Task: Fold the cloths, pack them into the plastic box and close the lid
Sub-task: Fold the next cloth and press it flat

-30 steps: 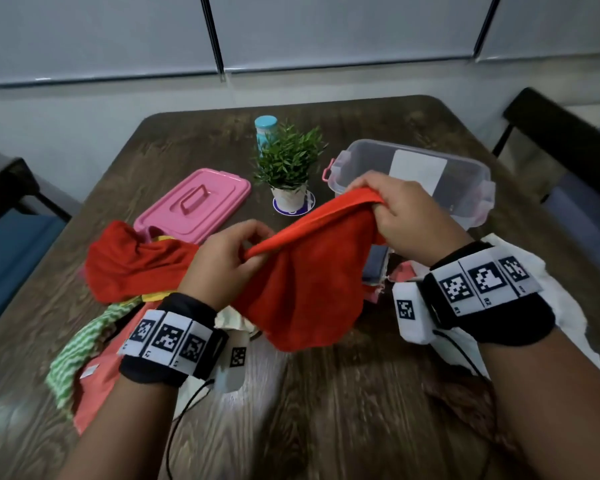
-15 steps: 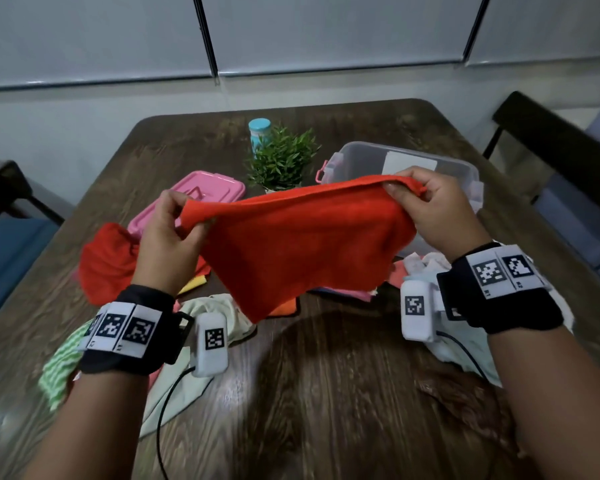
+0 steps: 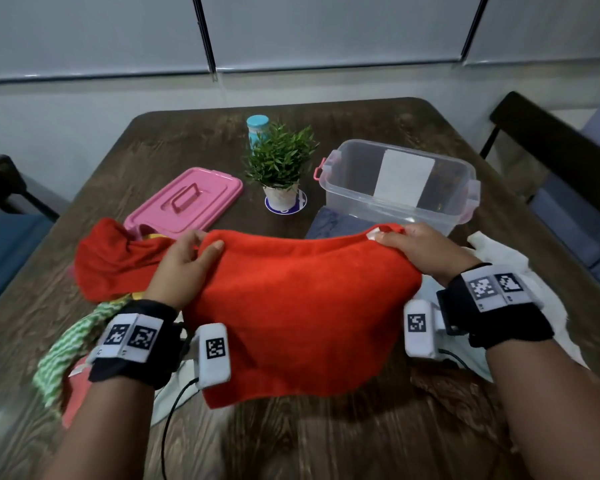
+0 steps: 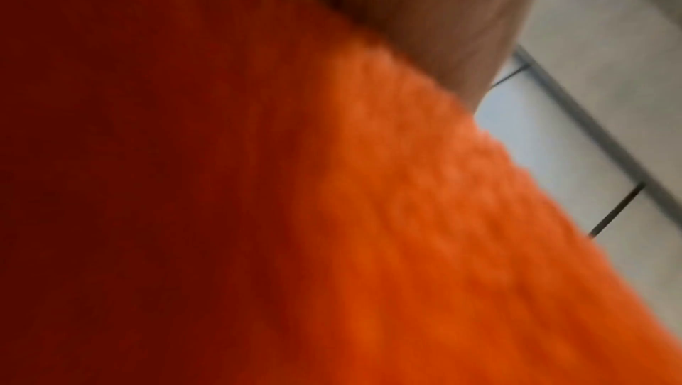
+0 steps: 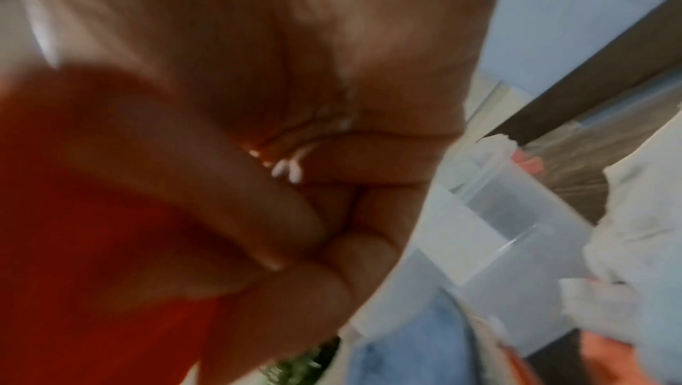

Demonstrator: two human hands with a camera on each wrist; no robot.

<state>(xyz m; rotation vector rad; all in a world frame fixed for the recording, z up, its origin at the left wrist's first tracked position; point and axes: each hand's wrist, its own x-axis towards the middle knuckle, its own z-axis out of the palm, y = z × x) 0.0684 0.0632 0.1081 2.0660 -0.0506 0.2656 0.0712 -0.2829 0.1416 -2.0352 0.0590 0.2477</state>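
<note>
Two hands held one red cloth (image 3: 302,306) spread wide above the wooden table (image 3: 326,438). The left hand (image 3: 184,268) pinched the cloth's upper left corner, thumb laid over the top edge, and the right hand (image 3: 426,252) pinched the upper right corner, where a small white tag showed beside the fingers. Between the two grips the top edge sagged slightly; below them the cloth hung in one thick, towel-like sheet, its lower edge uneven and lowest under the left grip. The left wrist view was blurred, showing probably only looped orange-red pile. Beyond the right grip stood the clear plastic box (image 3: 400,202), open, with a grey-blue cloth (image 3: 329,223) lying just before it. Beyond the left grip lay the pink lid (image 3: 184,202), and another red cloth (image 3: 115,261) sat crumpled left of that hand.
</note>
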